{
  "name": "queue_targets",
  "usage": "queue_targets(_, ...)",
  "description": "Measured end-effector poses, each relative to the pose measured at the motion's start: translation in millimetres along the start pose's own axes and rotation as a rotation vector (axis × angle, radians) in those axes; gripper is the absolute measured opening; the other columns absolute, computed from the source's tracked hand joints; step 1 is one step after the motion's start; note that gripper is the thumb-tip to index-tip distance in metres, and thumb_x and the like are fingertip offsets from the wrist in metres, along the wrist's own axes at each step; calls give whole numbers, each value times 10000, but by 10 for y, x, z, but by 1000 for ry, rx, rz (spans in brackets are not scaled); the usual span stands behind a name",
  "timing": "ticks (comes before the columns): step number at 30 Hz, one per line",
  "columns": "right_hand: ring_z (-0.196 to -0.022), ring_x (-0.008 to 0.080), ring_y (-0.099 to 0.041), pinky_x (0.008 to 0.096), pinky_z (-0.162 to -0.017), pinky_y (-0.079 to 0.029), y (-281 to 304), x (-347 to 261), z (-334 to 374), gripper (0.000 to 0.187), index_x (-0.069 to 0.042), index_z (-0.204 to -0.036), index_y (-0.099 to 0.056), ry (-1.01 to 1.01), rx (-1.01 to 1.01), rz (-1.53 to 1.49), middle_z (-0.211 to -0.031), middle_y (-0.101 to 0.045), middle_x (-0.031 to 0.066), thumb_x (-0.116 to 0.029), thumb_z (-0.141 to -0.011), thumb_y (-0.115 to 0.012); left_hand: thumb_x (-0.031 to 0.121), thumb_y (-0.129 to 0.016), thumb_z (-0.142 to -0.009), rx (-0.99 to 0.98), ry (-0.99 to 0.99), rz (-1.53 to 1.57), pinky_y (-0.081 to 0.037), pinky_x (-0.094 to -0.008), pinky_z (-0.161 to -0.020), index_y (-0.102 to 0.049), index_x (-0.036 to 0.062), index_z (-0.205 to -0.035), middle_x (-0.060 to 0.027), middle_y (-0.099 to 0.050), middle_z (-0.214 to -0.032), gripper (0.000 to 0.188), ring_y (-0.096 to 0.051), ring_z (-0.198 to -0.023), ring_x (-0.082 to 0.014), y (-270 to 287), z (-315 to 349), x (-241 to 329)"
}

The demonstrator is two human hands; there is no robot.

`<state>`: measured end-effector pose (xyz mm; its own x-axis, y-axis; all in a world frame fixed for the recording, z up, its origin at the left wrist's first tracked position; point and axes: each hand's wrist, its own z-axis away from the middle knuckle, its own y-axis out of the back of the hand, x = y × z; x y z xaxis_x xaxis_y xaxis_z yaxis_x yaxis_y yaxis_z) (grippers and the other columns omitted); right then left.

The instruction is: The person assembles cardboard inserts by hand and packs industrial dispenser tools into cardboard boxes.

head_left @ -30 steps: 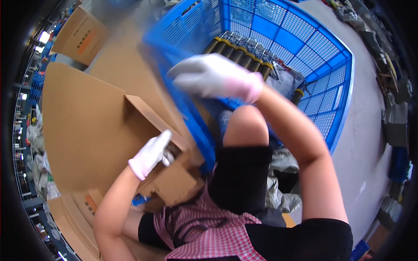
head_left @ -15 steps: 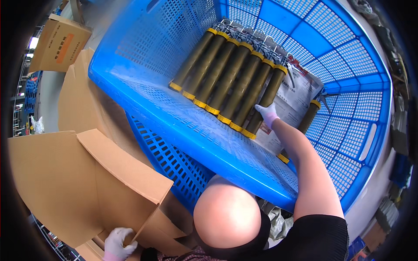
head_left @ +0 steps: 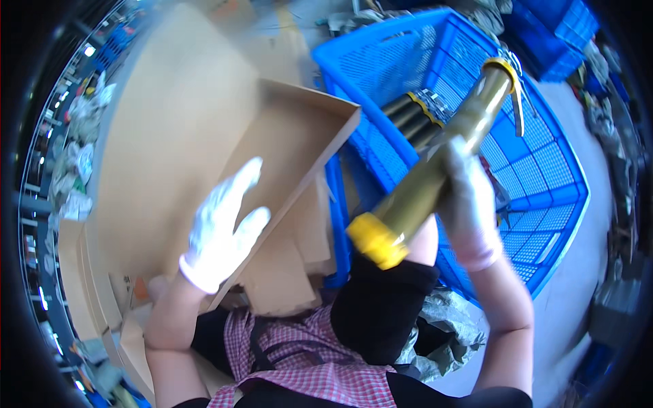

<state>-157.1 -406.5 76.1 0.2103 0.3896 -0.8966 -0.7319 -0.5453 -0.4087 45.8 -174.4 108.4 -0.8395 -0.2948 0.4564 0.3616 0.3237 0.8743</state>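
My right hand (head_left: 469, 207), in a white glove, grips the middle of a caulking gun (head_left: 416, 194). The gun has a long olive-gold tube with yellow end caps and a metal trigger at its far end. It is held tilted, its near yellow cap pointing down and left. My left hand (head_left: 221, 234), also gloved, is empty with thumb and fingers spread, over an open cardboard box (head_left: 299, 122). More caulking guns (head_left: 408, 119) lie side by side inside a blue mesh crate (head_left: 554, 126), partly hidden by the crate wall.
Long cardboard flaps (head_left: 170, 129) rise at the left, blurred by motion. Below the crate lies a crumpled grey-green plastic sack (head_left: 449, 333). Blue bins (head_left: 558, 34) stand at the far right. Bagged goods (head_left: 78, 173) line the left side.
My right hand has lifted a caulking gun out of the crate and brought it nearer. The left hand has come off the box edge and opened. The view has swung left.
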Motion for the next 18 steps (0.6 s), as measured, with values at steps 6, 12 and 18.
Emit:
queue_targets(6,-1262,379,-410,417,-1037,-352,-1199,857,764,769,69,-1410,-207,402,-636,489,-1355,-401,273,-236,-853,-642,177,-704,-753,-352,210,416,-463,-302,-891,-140,76,-1499,-131,-475,-1276,941,-520,-1061,-166,663,-182,260)
queue_targets(12,-991,251,-562,412,-1009,-350,-1467,1724,294,283,-129,-911,-648,1009,-704,1451,-889,-620,65,-332,-719,-694,68,-672,-753,-302,417,599,-444,-299,-925,-115,42,-1495,-119,-407,-1344,929,-468,-1140,-173,335,330,-866)
queue_targets(18,-788,202,-594,377,-873,-430,-1488,1814,333,63,-133,-720,-617,1107,-733,1346,-725,-589,37,-191,-737,-597,95,-682,-763,-447,568,342,-422,-329,-972,-141,43,-1485,-167,-462,-1309,904,-486,-1170,-227,242,121,-1179)
